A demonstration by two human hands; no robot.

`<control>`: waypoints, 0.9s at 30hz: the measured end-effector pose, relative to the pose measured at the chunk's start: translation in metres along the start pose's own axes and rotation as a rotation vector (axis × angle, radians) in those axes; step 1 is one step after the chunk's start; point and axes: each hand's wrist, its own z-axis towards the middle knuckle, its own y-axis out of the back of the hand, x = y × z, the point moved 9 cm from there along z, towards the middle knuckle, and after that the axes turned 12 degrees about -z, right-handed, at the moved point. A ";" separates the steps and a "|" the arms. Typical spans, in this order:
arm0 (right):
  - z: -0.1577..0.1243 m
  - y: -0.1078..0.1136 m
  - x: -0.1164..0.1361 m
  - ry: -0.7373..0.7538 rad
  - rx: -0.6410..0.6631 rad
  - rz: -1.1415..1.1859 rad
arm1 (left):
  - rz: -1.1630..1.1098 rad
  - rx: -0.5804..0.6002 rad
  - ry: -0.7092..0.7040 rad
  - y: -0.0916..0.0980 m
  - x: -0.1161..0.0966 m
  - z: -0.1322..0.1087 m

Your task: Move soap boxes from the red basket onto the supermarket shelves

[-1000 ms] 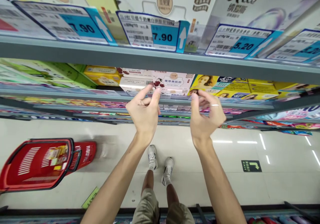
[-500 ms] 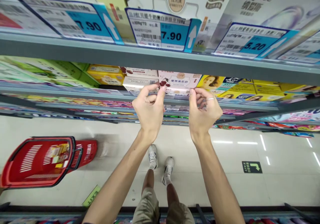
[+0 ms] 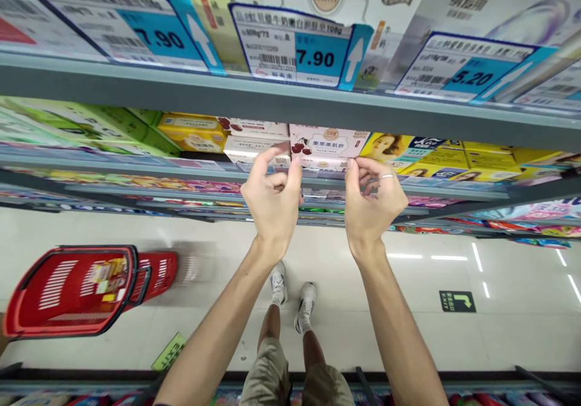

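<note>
A pink soap box (image 3: 327,144) with cherries printed on it sits at the front of the shelf below the price tags. My left hand (image 3: 273,194) pinches its left end between thumb and fingers. At the box's right end, my right hand (image 3: 373,194), with a ring on one finger, has thumb and index finger closed on the edge. White soap boxes (image 3: 254,147) stand stacked just left of the pink one. To its right is a yellow box (image 3: 385,149) with a portrait printed on it. My curled fingertips are partly hidden.
Above runs a grey shelf edge (image 3: 181,88) with price tags (image 3: 313,49) and more boxes. Green boxes (image 3: 100,121) fill the shelf's left part. A red shopping basket (image 3: 49,321) holding some packages stands on the floor (image 3: 363,333) at left. Another shelf runs along the bottom.
The view has shifted slightly, so the upper tags sit a little higher. Both hands stay at the ends of the pink soap box, which has hardly moved.
</note>
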 end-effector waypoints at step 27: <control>-0.021 -0.028 0.029 0.253 0.231 -0.098 | 0.241 0.232 -0.245 0.035 -0.005 0.019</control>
